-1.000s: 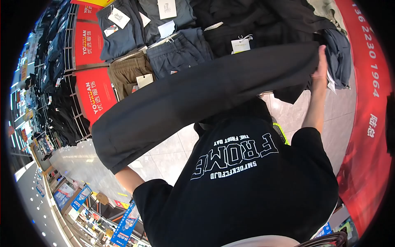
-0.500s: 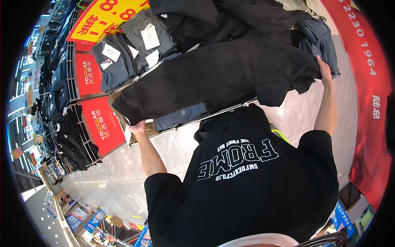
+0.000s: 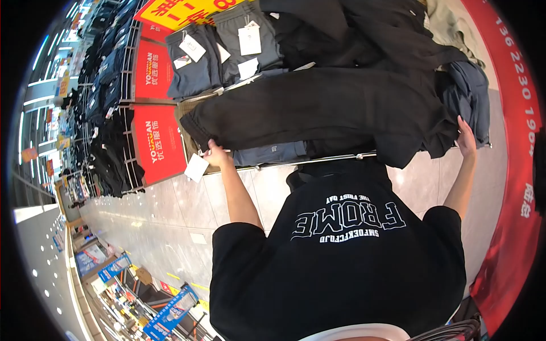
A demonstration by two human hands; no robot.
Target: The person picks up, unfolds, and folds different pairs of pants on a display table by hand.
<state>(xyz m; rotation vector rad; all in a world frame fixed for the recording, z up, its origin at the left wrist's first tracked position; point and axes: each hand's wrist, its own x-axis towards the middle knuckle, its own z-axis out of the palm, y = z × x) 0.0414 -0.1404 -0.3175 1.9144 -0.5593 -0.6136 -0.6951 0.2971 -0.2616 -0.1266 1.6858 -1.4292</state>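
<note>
Black trousers [image 3: 318, 108] lie stretched lengthwise over the folded clothes on the display rack. At their waistband end on the left, my left hand [image 3: 216, 156] pinches the near edge, with a white tag [image 3: 196, 167] hanging beside it. My right hand [image 3: 466, 137] is at the right end, beside the black cloth and just below a bundle of dark blue-grey clothing [image 3: 466, 94]; its fingers are extended and apart. Folded blue-grey trousers [image 3: 270, 153] show from beneath the black pair, near the rack's front rail [image 3: 335, 158].
Tagged grey trousers [image 3: 247, 42] and dark trousers [image 3: 193, 65] lie at the back left under a yellow sign [image 3: 187, 11]. Red signs [image 3: 152, 142] stand left of the rack. A red banner [image 3: 506, 170] runs along the right. Clothes racks [image 3: 108, 113] are farther left.
The black trousers have come down from the air onto the stacked clothes. The right hand has let go of their right end and opened. A white tag now hangs clear by the left hand.
</note>
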